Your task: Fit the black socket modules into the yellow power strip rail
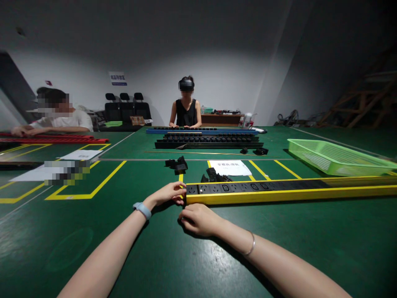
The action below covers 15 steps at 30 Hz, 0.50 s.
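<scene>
Had the left hand (169, 192) at the left end of a long yellow power strip (291, 195), fingers bent against that end, and the right hand (198, 219) loosely curled on the green worktop (161, 256), just beside the near wall of the same end. Could not tell, with the fingertips partly hidden, of any small part pinched in the left hand, nor of anything inside the right hand's narrow curl. Saw the strip lying lengthwise on the worktop, open side up, running from the hands to the right edge of the view. Judged a good part done: found black socket modules (245, 187) set in a row from the left end to past the middle of the visible length. Found the far right stretch of channel (356, 182) seemingly bare, perhaps only so in the dim light, and judged that portion left unfilled. Saw loose black parts (214, 176) heaped just beyond the strip, near a white paper sign (229, 167), with another small black pile (178, 164) farther left. Noted a light-green plastic basket (310, 159) at the right, beyond the strip.
</scene>
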Each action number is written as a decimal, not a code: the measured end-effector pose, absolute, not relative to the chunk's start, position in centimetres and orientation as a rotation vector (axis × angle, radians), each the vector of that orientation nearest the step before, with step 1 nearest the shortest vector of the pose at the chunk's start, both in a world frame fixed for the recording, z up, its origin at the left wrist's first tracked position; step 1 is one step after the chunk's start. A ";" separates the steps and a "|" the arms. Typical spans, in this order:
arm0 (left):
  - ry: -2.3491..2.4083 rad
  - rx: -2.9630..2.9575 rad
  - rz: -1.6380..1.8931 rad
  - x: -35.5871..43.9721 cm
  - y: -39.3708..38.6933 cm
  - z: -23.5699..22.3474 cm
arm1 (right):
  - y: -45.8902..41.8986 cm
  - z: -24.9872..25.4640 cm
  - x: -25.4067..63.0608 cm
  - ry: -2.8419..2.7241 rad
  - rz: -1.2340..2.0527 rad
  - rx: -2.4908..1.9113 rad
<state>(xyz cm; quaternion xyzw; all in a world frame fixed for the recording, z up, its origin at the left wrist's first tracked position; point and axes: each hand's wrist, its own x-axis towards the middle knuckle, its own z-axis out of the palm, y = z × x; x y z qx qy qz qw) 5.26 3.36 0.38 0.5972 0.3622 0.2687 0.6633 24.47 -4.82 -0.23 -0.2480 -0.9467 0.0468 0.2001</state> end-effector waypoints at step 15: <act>0.873 1.448 0.628 5.8 2.9 0.5 | -4.7 -0.4 24.5 -2.617 0.041 -0.611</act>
